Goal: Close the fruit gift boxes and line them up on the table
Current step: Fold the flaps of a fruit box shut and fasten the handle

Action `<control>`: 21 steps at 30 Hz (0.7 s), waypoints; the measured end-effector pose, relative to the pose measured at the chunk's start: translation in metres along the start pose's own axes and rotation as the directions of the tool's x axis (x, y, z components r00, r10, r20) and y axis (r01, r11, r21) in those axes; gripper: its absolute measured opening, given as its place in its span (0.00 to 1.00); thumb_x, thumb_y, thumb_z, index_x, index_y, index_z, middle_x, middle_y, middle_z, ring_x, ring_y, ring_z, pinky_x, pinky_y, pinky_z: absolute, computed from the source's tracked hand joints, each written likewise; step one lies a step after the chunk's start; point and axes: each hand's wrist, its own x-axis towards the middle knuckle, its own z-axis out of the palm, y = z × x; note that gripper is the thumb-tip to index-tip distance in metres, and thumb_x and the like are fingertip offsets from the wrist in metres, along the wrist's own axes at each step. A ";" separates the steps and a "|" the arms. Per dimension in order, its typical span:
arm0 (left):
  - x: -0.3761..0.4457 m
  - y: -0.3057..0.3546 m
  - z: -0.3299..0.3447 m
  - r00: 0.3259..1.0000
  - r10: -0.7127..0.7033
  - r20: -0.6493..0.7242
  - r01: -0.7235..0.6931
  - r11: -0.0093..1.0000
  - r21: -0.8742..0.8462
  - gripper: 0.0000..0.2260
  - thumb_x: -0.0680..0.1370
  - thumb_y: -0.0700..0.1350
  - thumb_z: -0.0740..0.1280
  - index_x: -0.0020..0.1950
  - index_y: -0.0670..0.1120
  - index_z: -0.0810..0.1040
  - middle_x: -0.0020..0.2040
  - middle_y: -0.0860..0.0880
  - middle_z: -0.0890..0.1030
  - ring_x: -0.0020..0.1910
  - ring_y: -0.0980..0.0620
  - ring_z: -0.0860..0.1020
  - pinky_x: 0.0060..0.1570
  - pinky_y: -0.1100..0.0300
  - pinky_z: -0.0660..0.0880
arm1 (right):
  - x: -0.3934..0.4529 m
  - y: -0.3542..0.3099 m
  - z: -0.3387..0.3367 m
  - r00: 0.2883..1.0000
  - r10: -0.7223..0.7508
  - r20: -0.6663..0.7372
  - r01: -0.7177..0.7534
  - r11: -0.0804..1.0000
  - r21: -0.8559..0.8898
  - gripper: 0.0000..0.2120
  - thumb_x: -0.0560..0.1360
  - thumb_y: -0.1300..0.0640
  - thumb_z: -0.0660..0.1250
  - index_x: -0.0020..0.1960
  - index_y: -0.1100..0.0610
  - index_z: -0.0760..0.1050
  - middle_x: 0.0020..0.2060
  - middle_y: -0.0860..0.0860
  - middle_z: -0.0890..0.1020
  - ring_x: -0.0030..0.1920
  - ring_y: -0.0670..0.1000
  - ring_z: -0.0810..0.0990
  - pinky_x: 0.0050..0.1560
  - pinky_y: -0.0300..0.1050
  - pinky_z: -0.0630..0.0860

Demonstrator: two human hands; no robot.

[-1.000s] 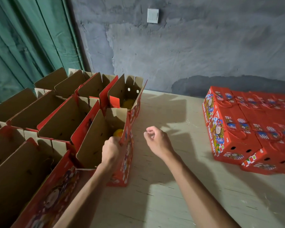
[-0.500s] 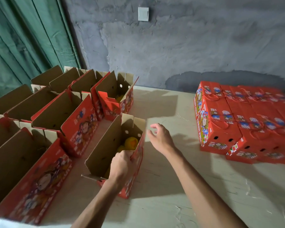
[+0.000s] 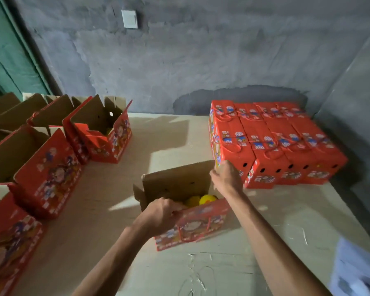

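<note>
Head view: closing step in hand. Table [image 3: 171, 146], closed boxes [image 3: 274, 142] at right, open box [image 3: 186, 212] mid-table, pulled clear of the left rows since earlier. Left hand [image 3: 158, 214] clenched over near wall; right hand [image 3: 227, 178] grasping rear flap. Next, probably: fold flaps down, slide beside the closed boxes.

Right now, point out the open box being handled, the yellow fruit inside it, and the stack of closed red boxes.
open box [image 3: 192, 223]: head view, on its red printed front wall.
yellow fruit [image 3: 207, 199]: head view, on the brighter fruit's top.
closed red boxes [image 3: 271, 133]: head view, on the lids near the block's middle.
</note>
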 end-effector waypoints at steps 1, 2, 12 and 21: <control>0.004 0.006 0.002 0.999 0.030 0.012 -0.031 0.999 0.022 0.12 0.83 0.49 0.65 0.64 0.58 0.83 0.54 0.53 0.86 0.51 0.49 0.83 0.49 0.55 0.79 | 0.001 0.012 -0.008 0.999 0.041 -0.004 -0.041 0.998 -0.049 0.21 0.77 0.50 0.71 0.65 0.60 0.73 0.60 0.58 0.81 0.60 0.60 0.80 0.55 0.51 0.78; 0.008 0.012 0.004 0.998 0.054 0.023 -0.055 0.997 0.052 0.13 0.83 0.50 0.65 0.65 0.61 0.82 0.56 0.53 0.86 0.53 0.48 0.82 0.51 0.53 0.78 | 0.001 0.024 -0.016 0.997 0.075 -0.012 -0.075 0.992 -0.104 0.25 0.76 0.50 0.72 0.67 0.61 0.72 0.62 0.59 0.80 0.62 0.61 0.78 0.58 0.53 0.78; 0.020 0.012 0.014 0.994 0.077 -0.081 -0.093 0.970 -0.223 0.17 0.82 0.64 0.62 0.50 0.55 0.84 0.45 0.57 0.85 0.42 0.53 0.82 0.41 0.53 0.78 | -0.012 0.092 -0.050 0.973 0.225 -0.047 -0.230 0.942 -0.243 0.05 0.77 0.56 0.71 0.50 0.54 0.75 0.46 0.53 0.81 0.49 0.60 0.83 0.45 0.48 0.76; 0.028 -0.028 0.024 0.771 -0.573 -0.277 0.007 0.443 -0.896 0.23 0.86 0.59 0.55 0.74 0.46 0.74 0.72 0.50 0.76 0.72 0.55 0.73 0.75 0.45 0.67 | -0.024 0.115 -0.050 0.982 0.050 0.180 -0.065 0.994 0.082 0.16 0.81 0.38 0.63 0.43 0.49 0.77 0.37 0.45 0.82 0.40 0.46 0.81 0.37 0.42 0.72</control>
